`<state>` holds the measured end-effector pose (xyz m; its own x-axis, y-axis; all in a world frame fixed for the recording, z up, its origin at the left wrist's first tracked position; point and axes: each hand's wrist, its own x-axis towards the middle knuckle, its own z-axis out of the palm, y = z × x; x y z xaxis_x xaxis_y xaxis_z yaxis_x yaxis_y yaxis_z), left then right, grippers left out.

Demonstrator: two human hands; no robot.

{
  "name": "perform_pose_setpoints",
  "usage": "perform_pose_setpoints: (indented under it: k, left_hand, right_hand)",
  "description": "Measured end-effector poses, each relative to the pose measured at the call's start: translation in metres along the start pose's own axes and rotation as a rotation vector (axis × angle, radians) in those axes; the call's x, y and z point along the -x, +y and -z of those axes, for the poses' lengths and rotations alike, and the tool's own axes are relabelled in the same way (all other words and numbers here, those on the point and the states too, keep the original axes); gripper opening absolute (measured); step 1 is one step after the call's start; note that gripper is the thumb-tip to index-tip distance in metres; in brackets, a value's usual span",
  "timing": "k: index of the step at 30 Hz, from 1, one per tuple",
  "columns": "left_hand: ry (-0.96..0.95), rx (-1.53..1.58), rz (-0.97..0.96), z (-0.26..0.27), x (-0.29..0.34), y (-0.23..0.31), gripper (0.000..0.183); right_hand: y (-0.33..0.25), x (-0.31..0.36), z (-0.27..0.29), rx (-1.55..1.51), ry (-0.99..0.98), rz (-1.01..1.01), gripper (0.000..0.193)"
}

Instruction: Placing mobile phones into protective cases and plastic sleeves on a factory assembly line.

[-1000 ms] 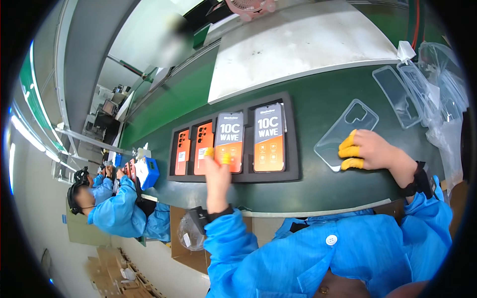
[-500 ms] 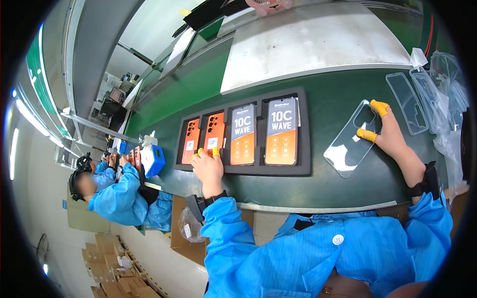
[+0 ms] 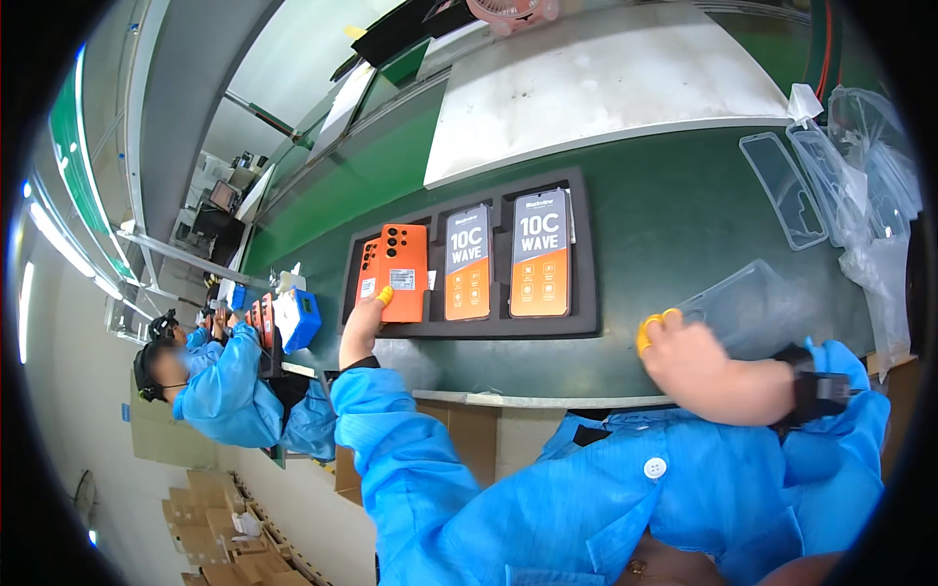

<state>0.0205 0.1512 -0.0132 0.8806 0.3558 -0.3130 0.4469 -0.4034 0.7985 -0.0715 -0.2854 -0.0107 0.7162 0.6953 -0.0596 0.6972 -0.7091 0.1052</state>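
My left hand (image 3: 365, 327) is closed on an orange phone (image 3: 404, 264). The phone's back faces up, with its dark cameras and a pale label showing. It is tilted over the left part of a black foam tray (image 3: 469, 330) and partly covers another orange phone (image 3: 367, 266). Two phones with grey-and-orange printed fronts, a middle one (image 3: 467, 262) and a right one (image 3: 539, 252), lie in the tray. My right hand (image 3: 692, 363), somewhat blurred, is over the near table with its yellow-capped fingertips slightly apart. A clear phone case (image 3: 747, 303) lies just beyond it, apart from its fingertips.
More clear cases (image 3: 785, 190) and crumpled clear plastic bags (image 3: 874, 186) lie at the right. A white board (image 3: 606, 88) rests at the back of the green table (image 3: 655, 205). At the left, co-workers in blue (image 3: 230, 366) sit near a blue box (image 3: 308, 320).
My left hand has taken hold of an orange phone and raised it from its slot. The clear case has moved right and nearer; my right hand has let go and moved left.
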Motion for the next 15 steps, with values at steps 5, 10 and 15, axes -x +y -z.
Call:
perform_pose_setpoints:
  k: [5,10,15]
  left_hand:
    - [-0.038,0.501,-0.164,-0.010,0.034,0.037,0.027]
    - [-0.138,0.825,-0.470,-0.089,0.106,0.066,0.036]
    - [-0.503,0.716,-0.489,-0.194,0.155,0.073,0.022]
  right_hand:
    - [0.005,-0.013,0.010,-0.258,-0.052,-0.093,0.035]
    - [0.063,-0.026,0.020,-0.964,0.070,-0.169,0.061]
    - [0.041,-0.045,0.003,-1.973,0.423,-0.092,0.044]
